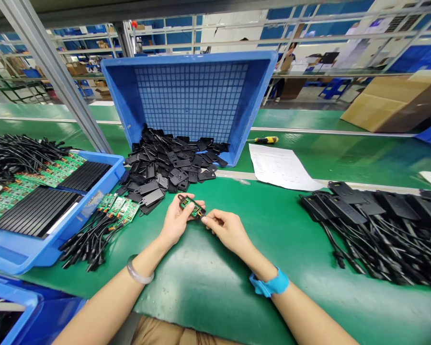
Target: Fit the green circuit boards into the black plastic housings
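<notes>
Above the green bench, my left hand (pixel 177 218) is closed around a small black plastic case half (pixel 181 197) with a green circuit board (pixel 187 209) lying in it. Coloured wires (pixel 198 212) come off the board's right end. There my right hand (pixel 227 229) pinches the cable at the wires, its fingers hiding most of it. Just left of my hands lies a bunch of circuit boards (pixel 119 209) with black cables (pixel 89 244). Loose black case halves (pixel 179 165) are heaped behind my hands.
A big blue crate (pixel 190 58) lies tipped on its side behind the heap. At left stands a blue tray (pixel 107 179) of boards and black parts. Cabled black cases (pixel 359 206) are piled at right. A paper sheet (pixel 282 167) and a screwdriver (pixel 266 140) lie beyond.
</notes>
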Tool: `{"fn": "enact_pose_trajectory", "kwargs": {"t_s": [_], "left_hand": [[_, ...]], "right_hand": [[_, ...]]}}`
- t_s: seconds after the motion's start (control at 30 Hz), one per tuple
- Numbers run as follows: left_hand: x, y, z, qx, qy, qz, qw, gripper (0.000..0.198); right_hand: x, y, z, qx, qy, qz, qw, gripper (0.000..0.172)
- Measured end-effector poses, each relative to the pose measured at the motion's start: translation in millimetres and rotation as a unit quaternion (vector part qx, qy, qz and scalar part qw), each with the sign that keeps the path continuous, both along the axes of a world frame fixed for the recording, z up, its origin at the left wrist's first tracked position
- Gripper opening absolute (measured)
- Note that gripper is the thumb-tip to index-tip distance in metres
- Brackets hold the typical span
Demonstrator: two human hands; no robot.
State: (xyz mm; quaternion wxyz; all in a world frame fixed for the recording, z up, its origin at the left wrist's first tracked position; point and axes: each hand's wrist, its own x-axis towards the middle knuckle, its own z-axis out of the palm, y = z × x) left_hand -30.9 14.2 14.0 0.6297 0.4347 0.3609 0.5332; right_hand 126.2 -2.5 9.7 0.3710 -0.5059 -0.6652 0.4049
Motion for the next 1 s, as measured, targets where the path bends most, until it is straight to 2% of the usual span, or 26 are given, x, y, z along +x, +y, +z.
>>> {"fn": "enact_pose_trajectory", "kwargs": {"t_s": [0.1, 0.2, 0.27, 0.43, 0.57, 0.67, 0.77, 0.83, 0.9, 1.0], "left_hand": [[-0.7, 0.2, -0.6, -0.017, -0.031, -0.013, 0.999, 0.039], [-0.7, -0.1, 0.0, -0.033, -0.05, -0.025, 0.998, 0.04], [-0.2, -0.8, 1.1, -0.025, -0.044, -0.021, 0.998, 0.039], [2.2, -4.1, 2.4, 0.034, 0.016, 0.012, 0.999, 0.034], [2.6, -5.6, 1.5, 0.052, 0.039, 0.022, 0.998, 0.034], [1.4, -4.2, 3.3, 0.025, 0.029, 0.018, 0.999, 0.038], [-0.3, -1.6, 6.9, -0.022, 0.031, -0.003, 0.999, 0.042], [-1.3, -0.2, 7.9, -0.03, 0.055, -0.018, 0.998, 0.04], [-1.8, 0.6, 6.2, -0.024, 0.091, -0.042, 0.995, 0.033], [-1.6, 0.5, 0.4, -0.005, 0.166, -0.093, 0.982, 0.02]], "right_hand": [[-0.9, 2.3, -2.1, -0.055, 0.067, 0.014, 0.996, 0.031], [-1.8, 2.5, -2.4, -0.078, 0.091, 0.036, 0.992, 0.034], [-2.5, 1.5, -1.5, -0.062, 0.07, 0.028, 0.995, 0.034], [-5.0, 0.1, -0.1, 0.021, -0.035, -0.055, 0.998, 0.034], [-5.9, 3.3, -2.7, 0.009, -0.04, -0.057, 0.998, 0.031], [-6.5, 3.8, -3.6, 0.021, -0.033, -0.028, 0.999, 0.032], [-7.8, 1.0, -1.3, 0.074, -0.031, 0.006, 0.997, 0.032], [-8.2, -1.0, 0.9, 0.148, -0.047, -0.015, 0.988, 0.03], [-7.4, -1.8, 2.2, 0.23, -0.07, -0.036, 0.97, 0.025], [-3.3, 0.1, 1.0, 0.323, -0.112, -0.034, 0.939, 0.02]]}}
